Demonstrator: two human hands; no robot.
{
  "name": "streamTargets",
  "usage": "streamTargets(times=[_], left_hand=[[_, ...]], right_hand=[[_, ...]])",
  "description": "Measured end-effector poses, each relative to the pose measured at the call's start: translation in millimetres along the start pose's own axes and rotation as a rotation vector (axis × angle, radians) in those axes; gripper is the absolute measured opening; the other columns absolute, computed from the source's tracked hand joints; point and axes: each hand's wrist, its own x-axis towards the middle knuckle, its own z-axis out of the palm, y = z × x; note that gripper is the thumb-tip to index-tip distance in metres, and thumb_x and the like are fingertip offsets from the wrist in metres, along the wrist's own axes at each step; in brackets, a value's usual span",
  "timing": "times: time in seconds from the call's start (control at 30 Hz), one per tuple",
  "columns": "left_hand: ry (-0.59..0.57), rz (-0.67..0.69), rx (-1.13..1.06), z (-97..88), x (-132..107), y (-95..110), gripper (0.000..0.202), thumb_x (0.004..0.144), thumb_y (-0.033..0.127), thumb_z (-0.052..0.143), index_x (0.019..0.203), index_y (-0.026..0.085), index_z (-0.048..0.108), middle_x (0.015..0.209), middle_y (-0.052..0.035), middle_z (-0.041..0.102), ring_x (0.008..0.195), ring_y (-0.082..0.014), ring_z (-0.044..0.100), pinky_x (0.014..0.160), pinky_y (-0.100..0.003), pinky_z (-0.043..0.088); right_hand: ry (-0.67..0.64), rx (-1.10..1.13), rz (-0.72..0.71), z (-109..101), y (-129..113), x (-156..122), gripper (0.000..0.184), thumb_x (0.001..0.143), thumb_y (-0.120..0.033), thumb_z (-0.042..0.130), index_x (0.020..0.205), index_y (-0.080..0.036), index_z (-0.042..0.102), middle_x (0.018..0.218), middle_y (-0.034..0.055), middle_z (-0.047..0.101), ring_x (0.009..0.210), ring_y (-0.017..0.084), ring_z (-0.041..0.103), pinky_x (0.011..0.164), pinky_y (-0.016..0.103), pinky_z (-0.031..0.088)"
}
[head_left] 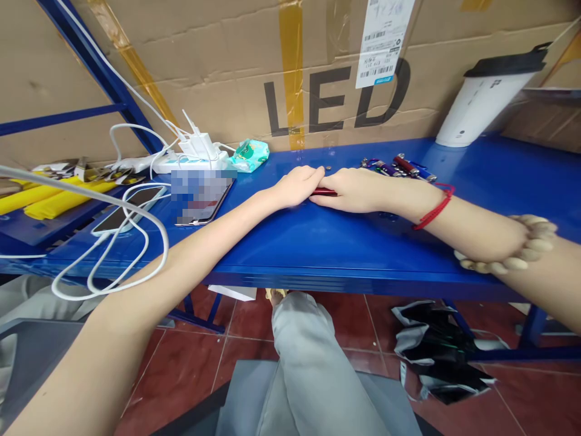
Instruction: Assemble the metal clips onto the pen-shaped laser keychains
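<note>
A slim, glossy, deep-red rod-like piece [324,191], visible only as a short, straight stretch with a bright sheen, is gripped in the fingers of the right hand [351,189] over the middle of a shiny blue metal tabletop [263,242], its remainder hidden. The right fingertips are met by those of the left hand [298,184], held palm down, and whether the piece is also grasped by it cannot be told. Beyond the right wrist, small shiny metallic cylinders in red, blue and purple [405,165] are loosely clustered.
</note>
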Motion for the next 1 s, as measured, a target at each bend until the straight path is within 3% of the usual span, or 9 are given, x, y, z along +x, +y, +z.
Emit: streamTargets(times=[0.37,1.0], left_hand=[[0.013,-0.018,-0.007,0.6,0.8,-2.0,0.046,0.091,0.035,0.021,0.076,0.011,0.057,0.083,-0.0072,0.062,0.085,-0.0172,0.054,0.082,-0.031,0.040],[-0.039,0.010,0.017,-4.6,-1.4,2.1,0.049,0.092,0.036,0.019,0.070,0.012,0.055,0.078,-0.0071,0.063,0.081,-0.0170,0.055,0.082,-0.031,0.040]], right_hand=[[0.003,0.021,-0.019,3.6,5.8,2.9,0.041,0.091,-0.042,0.035,0.117,-0.020,0.058,0.107,0.0074,0.066,0.085,0.021,0.062,0.072,0.032,0.045],[-0.009,0.028,-0.005,2.0,4.5,2.6,0.042,0.091,-0.044,0.036,0.117,-0.021,0.058,0.110,0.0072,0.064,0.089,0.022,0.062,0.077,0.032,0.044]])
